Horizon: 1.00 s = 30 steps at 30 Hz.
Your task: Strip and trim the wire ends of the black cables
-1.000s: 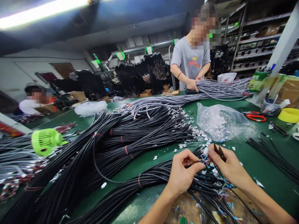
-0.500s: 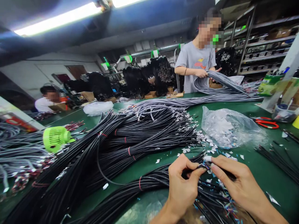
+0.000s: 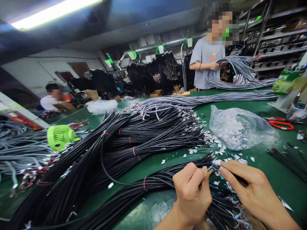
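Note:
My left hand (image 3: 193, 188) is closed in a fist around the end of a black cable, mostly hidden by the fingers. Thin wire ends (image 3: 211, 167) poke out toward my other hand. My right hand (image 3: 251, 185) has thumb and index finger pinched close to these wires. A white wrap or piece (image 3: 217, 162) sits at its index fingertip; I cannot tell which it is. Below both hands lie black cables with stripped, coloured wire ends (image 3: 237, 210). A bundle of black cables (image 3: 134, 188), tied with a red band, runs left from behind my left hand.
More black cable bundles (image 3: 153, 143) and grey cables (image 3: 187, 100) cover the green table (image 3: 259, 159). Beyond my right hand are white scraps (image 3: 222, 149), a clear plastic bag (image 3: 240, 127) and red-handled scissors (image 3: 280, 123). A green fan (image 3: 59, 137) stands left. A co-worker (image 3: 208, 64) handles grey cables.
My left hand has turned and closed into a fist, hiding the cable between the fingers. The right hand has shifted slightly right. Across the table, the co-worker's grey cable coil has moved.

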{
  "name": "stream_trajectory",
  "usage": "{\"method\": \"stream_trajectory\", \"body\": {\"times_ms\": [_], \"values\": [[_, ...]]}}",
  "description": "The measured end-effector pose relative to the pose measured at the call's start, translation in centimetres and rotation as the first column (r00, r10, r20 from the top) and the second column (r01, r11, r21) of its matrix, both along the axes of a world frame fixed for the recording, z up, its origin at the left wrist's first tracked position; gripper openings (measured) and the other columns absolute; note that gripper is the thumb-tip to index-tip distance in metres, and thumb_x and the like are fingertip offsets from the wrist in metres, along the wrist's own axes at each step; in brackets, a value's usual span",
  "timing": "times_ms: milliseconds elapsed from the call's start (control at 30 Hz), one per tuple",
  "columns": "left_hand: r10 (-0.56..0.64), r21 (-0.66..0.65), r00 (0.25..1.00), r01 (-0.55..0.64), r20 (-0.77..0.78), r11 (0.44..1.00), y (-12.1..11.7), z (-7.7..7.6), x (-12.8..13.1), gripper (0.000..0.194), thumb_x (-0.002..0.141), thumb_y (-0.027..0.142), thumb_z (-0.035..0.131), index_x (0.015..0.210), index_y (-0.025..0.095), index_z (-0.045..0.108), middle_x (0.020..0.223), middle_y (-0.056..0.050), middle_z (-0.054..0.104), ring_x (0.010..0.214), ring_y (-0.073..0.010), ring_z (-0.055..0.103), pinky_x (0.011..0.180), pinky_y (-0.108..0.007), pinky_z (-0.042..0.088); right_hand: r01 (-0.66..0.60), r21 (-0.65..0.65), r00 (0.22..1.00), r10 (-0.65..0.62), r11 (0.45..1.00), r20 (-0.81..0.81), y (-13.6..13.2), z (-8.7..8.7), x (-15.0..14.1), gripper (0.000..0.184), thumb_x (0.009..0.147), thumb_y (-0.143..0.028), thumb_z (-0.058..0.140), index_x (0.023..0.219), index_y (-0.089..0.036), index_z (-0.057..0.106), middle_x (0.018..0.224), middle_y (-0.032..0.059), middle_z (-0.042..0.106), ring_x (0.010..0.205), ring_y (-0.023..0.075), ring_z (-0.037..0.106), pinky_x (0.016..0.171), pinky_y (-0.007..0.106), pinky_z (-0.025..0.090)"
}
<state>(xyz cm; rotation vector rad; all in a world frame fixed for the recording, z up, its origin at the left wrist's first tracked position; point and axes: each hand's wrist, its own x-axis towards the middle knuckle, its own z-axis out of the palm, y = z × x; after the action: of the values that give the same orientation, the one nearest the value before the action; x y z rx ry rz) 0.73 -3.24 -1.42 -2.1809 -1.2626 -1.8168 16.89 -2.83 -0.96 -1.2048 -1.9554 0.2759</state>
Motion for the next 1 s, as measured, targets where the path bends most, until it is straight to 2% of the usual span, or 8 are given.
{"method": "stream_trajectory", "body": {"times_ms": [167, 267, 367, 467, 533, 733, 1000], "values": [[0.057, 0.075, 0.994, -0.05, -0.094, 0.996, -0.08, -0.02, 0.04, 0.021, 0.073, -0.004, 0.058, 0.059, 0.012, 0.055, 0.05, 0.001, 0.045, 0.046, -0.008, 0.041, 0.045, -0.021, 0.032, 0.024, -0.028, 1.0, -0.024, 0.999, 0.019, -0.02, -0.38, 0.05, 0.028, 0.088, -0.035, 0.049, 0.098, -0.022, 0.072, 0.09, 0.0065, 0.072, 0.082, 0.0216, 0.068, 0.075, 0.036, 0.055], [0.082, 0.104, 0.989, -0.07, -0.12, 0.992, -0.08, -0.04, 0.08, 0.021, 0.072, -0.004, 0.059, 0.058, 0.011, 0.056, 0.05, 0.0, 0.046, 0.047, -0.0082, 0.041, 0.045, -0.022, 0.032, 0.026, -0.089, 1.0, -0.025, 0.996, 0.006, 0.07, -0.38, -0.01, 0.03, 0.088, -0.037, 0.048, 0.097, -0.022, 0.072, 0.095, 0.0069, 0.072, 0.086, 0.0224, 0.067, 0.081, 0.038, 0.054], [0.092, 0.118, 0.987, -0.077, -0.131, 0.99, -0.01, -0.17, 0.08, 0.02, 0.072, -0.004, 0.059, 0.06, 0.011, 0.058, 0.05, 0.001, 0.046, 0.047, -0.0083, 0.041, 0.045, -0.022, 0.032, -0.026, -0.165, 1.0, 0.023, 0.986, -0.018, 0.22, -0.06, -0.04, 0.031, 0.089, -0.038, 0.047, 0.098, -0.022, 0.072, 0.097, 0.0068, 0.072, 0.087, 0.0208, 0.067, 0.079, 0.033, 0.054], [0.109, 0.133, 0.984, -0.09, -0.14, 0.987, 0.1, -0.28, 0.03, 0.019, 0.072, -0.003, 0.059, 0.06, 0.011, 0.059, 0.05, 0.001, 0.045, 0.046, -0.0082, 0.039, 0.045, -0.022, 0.032, -0.075, -0.193, 0.997, 0.068, 0.978, -0.044, 0.3, 0.3, -0.08, 0.032, 0.09, -0.037, 0.046, 0.097, -0.022, 0.072, 0.093, 0.0059, 0.073, 0.076, 0.0179, 0.068, 0.068, 0.027, 0.056], [0.122, 0.137, 0.982, -0.102, -0.147, 0.985, 0.13, -0.27, 0.02, 0.02, 0.073, -0.002, 0.059, 0.059, 0.012, 0.058, 0.049, 0.002, 0.043, 0.046, -0.0082, 0.038, 0.045, -0.022, 0.031, -0.071, -0.187, 0.997, 0.063, 0.98, -0.051, 0.31, 0.36, -0.14, 0.031, 0.089, -0.037, 0.046, 0.097, -0.022, 0.073, 0.092, 0.0055, 0.073, 0.074, 0.0177, 0.068, 0.065, 0.026, 0.056], [0.137, 0.11, 0.976, -0.119, -0.172, 0.987, 0.01, 0.0, 0.03, 0.023, 0.075, -0.001, 0.055, 0.057, 0.013, 0.057, 0.049, 0.002, 0.043, 0.046, -0.0085, 0.038, 0.045, -0.023, 0.03, 0.018, -0.079, 1.0, -0.018, 0.997, -0.001, 0.31, -0.17, -0.2, 0.03, 0.087, -0.036, 0.05, 0.097, -0.02, 0.073, 0.093, 0.0083, 0.073, 0.082, 0.0219, 0.069, 0.073, 0.031, 0.057], [0.131, 0.095, 0.974, -0.115, -0.187, 0.989, -0.02, -0.09, 0.04, 0.022, 0.075, -0.002, 0.056, 0.059, 0.013, 0.056, 0.05, 0.002, 0.042, 0.047, -0.0091, 0.037, 0.046, -0.024, 0.029, 0.04, 0.029, 0.999, -0.041, 0.999, 0.034, 0.34, -0.33, -0.15, 0.025, 0.085, -0.033, 0.052, 0.094, -0.023, 0.073, 0.089, 0.0059, 0.073, 0.079, 0.0221, 0.07, 0.068, 0.03, 0.059]]}}
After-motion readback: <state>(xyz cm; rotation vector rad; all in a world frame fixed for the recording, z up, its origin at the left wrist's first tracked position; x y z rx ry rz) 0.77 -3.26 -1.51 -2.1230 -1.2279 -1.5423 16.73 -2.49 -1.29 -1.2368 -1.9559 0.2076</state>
